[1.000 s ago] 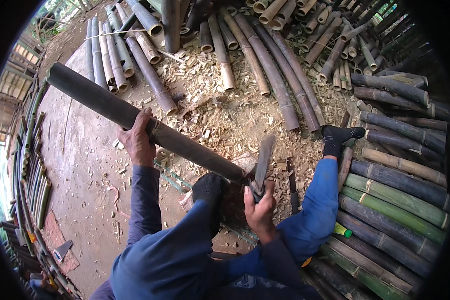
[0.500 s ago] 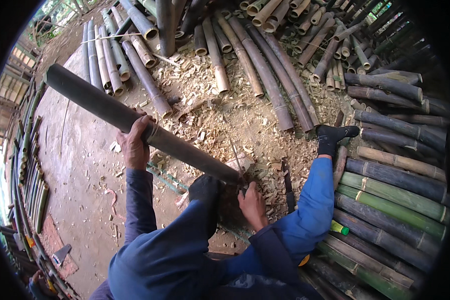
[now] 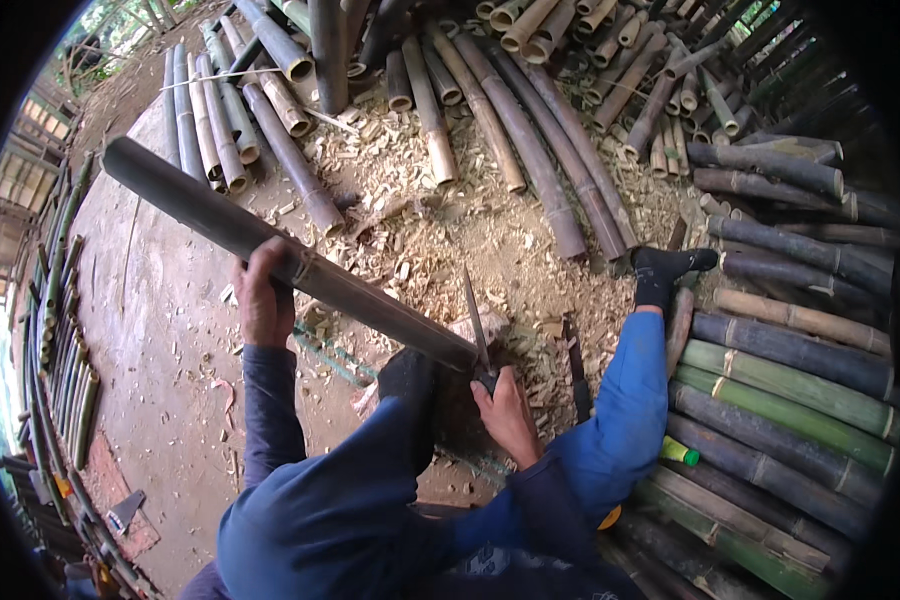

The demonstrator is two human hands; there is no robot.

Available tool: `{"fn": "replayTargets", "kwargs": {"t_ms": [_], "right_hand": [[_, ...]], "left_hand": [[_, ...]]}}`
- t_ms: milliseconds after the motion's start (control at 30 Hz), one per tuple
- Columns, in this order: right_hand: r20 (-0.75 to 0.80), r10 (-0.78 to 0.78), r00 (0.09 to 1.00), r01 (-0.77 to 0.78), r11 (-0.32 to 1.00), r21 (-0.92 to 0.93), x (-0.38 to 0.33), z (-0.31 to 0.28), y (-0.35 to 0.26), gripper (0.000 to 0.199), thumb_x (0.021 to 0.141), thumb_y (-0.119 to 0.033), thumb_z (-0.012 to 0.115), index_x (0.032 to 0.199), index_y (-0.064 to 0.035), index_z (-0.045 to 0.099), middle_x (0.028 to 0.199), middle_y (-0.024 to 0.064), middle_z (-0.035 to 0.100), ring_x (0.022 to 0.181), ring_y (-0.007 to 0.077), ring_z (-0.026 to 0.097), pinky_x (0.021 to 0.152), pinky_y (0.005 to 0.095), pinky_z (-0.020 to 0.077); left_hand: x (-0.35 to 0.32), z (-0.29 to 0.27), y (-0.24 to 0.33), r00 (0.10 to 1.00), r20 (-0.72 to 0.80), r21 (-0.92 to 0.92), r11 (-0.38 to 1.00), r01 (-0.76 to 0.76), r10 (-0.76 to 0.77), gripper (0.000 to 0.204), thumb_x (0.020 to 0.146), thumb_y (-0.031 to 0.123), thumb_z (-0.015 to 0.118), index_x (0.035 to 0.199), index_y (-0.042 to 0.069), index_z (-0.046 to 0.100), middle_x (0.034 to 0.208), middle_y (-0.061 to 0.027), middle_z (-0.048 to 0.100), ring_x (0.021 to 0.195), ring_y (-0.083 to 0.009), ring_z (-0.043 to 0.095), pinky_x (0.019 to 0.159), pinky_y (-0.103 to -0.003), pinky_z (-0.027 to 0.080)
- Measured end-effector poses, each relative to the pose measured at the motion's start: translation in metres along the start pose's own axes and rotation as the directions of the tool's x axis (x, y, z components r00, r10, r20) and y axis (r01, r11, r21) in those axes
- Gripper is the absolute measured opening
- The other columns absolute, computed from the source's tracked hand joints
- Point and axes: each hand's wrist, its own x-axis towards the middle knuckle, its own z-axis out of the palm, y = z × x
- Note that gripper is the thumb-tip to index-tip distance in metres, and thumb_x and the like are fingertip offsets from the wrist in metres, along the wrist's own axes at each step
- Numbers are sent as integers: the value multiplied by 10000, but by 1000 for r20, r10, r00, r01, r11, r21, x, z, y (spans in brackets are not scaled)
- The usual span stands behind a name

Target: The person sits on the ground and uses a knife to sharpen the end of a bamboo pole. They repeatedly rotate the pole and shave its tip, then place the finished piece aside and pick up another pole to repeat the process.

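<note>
Dark bamboo pole (image 3: 290,262) clenched in left hand (image 3: 263,300) grip; right hand (image 3: 508,412) grasping knife (image 3: 476,325) at pole end.

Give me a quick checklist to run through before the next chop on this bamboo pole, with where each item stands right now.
1. Left hand gripping the dark bamboo pole, well up from the cut end: ok.
2. Right hand closed around the handle of the knife: ok.
3. Blade upright at the pole's near end: ok.
4. Pole end resting on something solid: cannot tell, the knee hides it.
5. Outstretched right leg, black sock, off to the side of the blade: ok.
6. Footing: not ok, wood chips litter the ground around the cut.
</note>
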Motion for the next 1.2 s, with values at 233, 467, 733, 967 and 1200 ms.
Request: {"fn": "replayTargets", "kwargs": {"t_ms": [233, 467, 733, 967, 1200], "right_hand": [[-423, -293, 857, 415, 880, 231, -28, -11, 1, 336, 1007, -223, 682, 1198, 9, 533, 812, 221, 694, 748, 429, 709, 609, 460, 544], [-66, 42, 997, -47, 997, -69, 0, -8, 0, 385, 1022, -330, 636, 1141, -2, 473, 814, 289, 689, 804, 510, 688, 654, 592, 521], [-261, -204, 944, 248, 957, 147, -6, -6, -8, 364, 1008, -267, 667, 1184, 2, 497, 838, 283, 695, 810, 487, 703, 648, 531, 552], [-193, -181, 964, 203, 974, 99, -13, -13, -9, 353, 1004, -268, 686, 1162, -5, 510, 835, 240, 709, 784, 446, 717, 604, 500, 543], [-45, -54, 998, 48, 992, -117, 1, -22, -32, 382, 1036, -345, 602, 1079, 18, 491, 861, 298, 692, 802, 511, 684, 647, 573, 527]], "left_hand": [[12, 4, -8, 960, -205, 176, 972, -157, 192, 308, 817, 44, 866, 999, 7, 620, 811, -80, 690, 664, -175, 682, 615, -309, 570], [21, 6, -13, 964, -178, 223, 962, -159, 200, 255, 844, 70, 839, 1008, -30, 672, 852, -100, 705, 713, -200, 704, 663, -327, 591], [22, 8, -8, 996, -51, 109, 992, -64, 70, 313, 822, 43, 829, 1058, -61, 653, 887, -117, 708, 739, -205, 714, 684, -319, 587], [22, 9, -9, 998, 25, 86, 995, -58, 56, 314, 853, 45, 796, 1108, -62, 646, 939, -129, 702, 813, -229, 717, 747, -351, 602], [33, 9, -9, 993, 62, 71, 992, -104, 99, 351, 829, 53, 815, 1105, -63, 632, 940, -137, 708, 801, -241, 726, 752, -353, 607]]}}
